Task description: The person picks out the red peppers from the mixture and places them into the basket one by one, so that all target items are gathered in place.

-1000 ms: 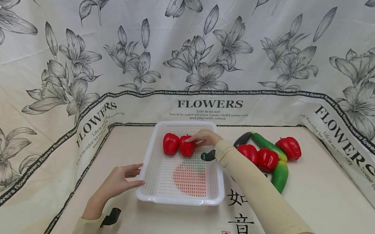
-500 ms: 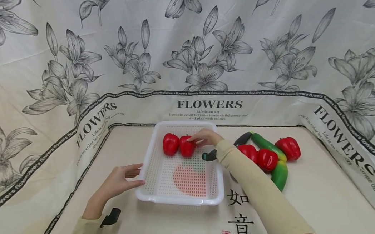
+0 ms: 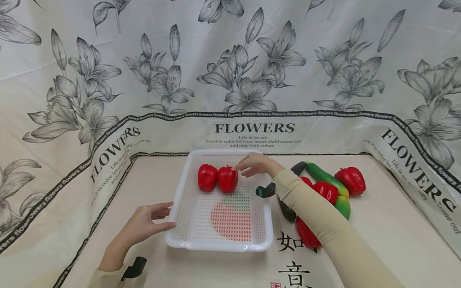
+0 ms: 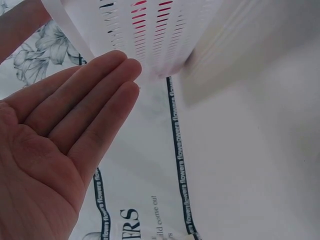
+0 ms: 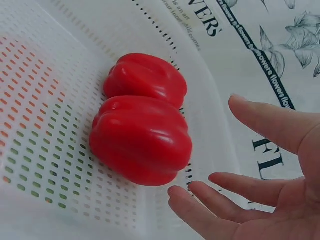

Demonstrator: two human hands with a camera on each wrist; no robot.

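Two red bell peppers [image 3: 207,177] lie side by side at the back of a white perforated plastic basket [image 3: 219,245]. My right hand [image 3: 257,163] hovers over the basket's right side with fingers spread. In the right wrist view, a gap separates its fingertips from the nearer bell pepper [image 5: 142,140], and nothing is held. At the basket's left rim is my left hand [image 3: 149,219], thumb and fingers extended. The left wrist view has its straight fingers [image 4: 95,100] beside the basket's outer wall; whether they touch it I cannot tell.
Right of the basket is a pile with several red bell peppers [image 3: 350,181], a green zucchini-like vegetable [image 3: 323,177] and dark elongated vegetables, partly hidden by my right sleeve [image 3: 331,234]. A flower-printed cloth [image 3: 253,131] borders the table's back and sides.
My right hand has let go of the right bell pepper and drawn back to the right. Both peppers stay in the basket. The left hand keeps its place at the rim.
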